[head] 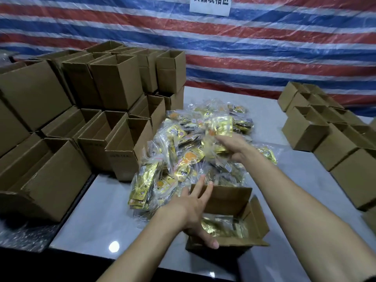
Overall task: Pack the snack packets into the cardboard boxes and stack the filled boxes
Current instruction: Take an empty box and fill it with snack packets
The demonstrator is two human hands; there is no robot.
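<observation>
Right hand (230, 146) reaching into the snack packet pile (183, 151) mid-worktop, fingers curled round a gold packet (220, 125) at the top. Heavy motion blur there, so firmness of the hold not readable. Left hand (195, 204) released and spread flat across the left side of the open box (223, 202), thumb on the near flap, fingertips touching the far flap, grasping nothing. A few gold packets already lying in the bottom of that box, so filling likely at an early stage.

Risks, as judged:
- Slick film wrappers, so likely slip from the right hand on the way over and a drop onto the worktop (101, 210) beside the box.
- Neighbouring packets dragged along and scattered out of the loose pile.
- Loose flaps folding inward and blocking the mouth if the bracing left hand lifts.
- Box close to the near worktop edge, so a hard push while stuffing could shove it off.
- Empty boxes (114, 84) stacked unevenly just left of the pile, so possible topple if bumped by an elbow.
</observation>
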